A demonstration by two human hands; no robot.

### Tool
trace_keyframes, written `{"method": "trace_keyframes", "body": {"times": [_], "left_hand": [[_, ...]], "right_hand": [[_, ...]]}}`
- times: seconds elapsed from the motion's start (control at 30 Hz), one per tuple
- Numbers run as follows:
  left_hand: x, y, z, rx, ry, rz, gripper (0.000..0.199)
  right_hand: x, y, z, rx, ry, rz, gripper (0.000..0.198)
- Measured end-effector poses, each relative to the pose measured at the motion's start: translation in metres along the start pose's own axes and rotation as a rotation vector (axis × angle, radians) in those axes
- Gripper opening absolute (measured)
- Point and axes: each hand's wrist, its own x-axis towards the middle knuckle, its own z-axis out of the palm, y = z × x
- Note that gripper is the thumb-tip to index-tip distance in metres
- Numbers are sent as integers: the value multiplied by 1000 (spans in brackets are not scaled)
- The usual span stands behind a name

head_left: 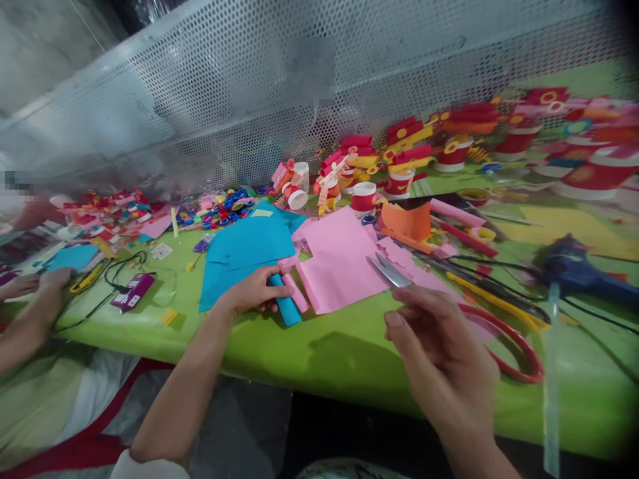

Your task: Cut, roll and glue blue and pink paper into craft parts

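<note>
My left hand is closed around a blue paper roll near the table's front edge. A pink paper roll lies right beside it, against the fingers; whether it is gripped too I cannot tell. My right hand is raised over the table, closed on a pair of scissors. The scissors' blades point up and left, and a red handle loop sticks out to the right behind the hand. Between the hands lies a pink paper sheet, with a blue paper sheet to its left.
A dark blue glue gun with a clear glue stick sits at right. Red-and-white paper cup models line the mesh panel. At left are a purple box with cables, a yellow cutter and another person's hands.
</note>
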Motion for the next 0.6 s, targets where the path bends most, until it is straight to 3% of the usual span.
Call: {"method": "trace_keyframes", "body": {"times": [0.23, 0.47, 0.6], "left_hand": [[1, 7, 4, 299, 164, 241, 52], [4, 29, 4, 510, 334, 255, 38], [26, 56, 0, 736, 414, 177, 37]], "right_hand": [[-3, -15, -35, -392, -48, -422, 32], [-12, -11, -69, -616, -43, -365, 30], [-5, 3, -83, -900, -176, -516, 22]]}}
